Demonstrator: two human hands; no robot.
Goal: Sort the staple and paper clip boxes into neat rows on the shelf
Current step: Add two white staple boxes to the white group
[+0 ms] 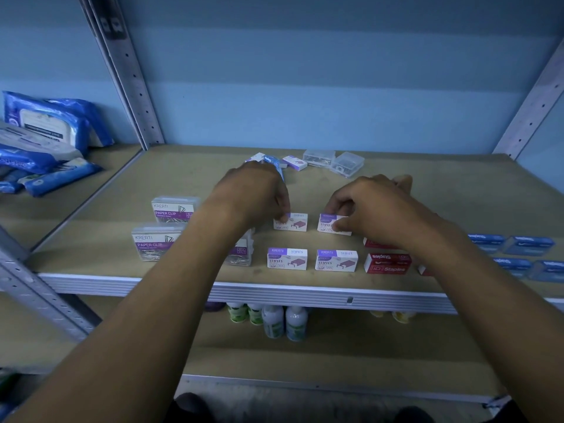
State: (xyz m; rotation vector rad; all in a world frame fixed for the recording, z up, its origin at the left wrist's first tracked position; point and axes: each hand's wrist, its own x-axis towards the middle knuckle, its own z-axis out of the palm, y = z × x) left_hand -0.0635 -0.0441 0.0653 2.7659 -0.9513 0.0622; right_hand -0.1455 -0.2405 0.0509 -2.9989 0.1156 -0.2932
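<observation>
Here each hand sets a white staple box behind the front row on the shelf (91, 184): the left hand (259, 193) pinches one (291, 222), the right hand (366, 206) another (331, 225), likely squaring them into a second row.

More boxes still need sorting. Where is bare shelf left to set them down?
Bare board lies left of the loose boxes at the back, behind the paper clip boxes, and right of the clear cases, behind the blue boxes. The front rows, from staple boxes to red box, are crowded.
</observation>
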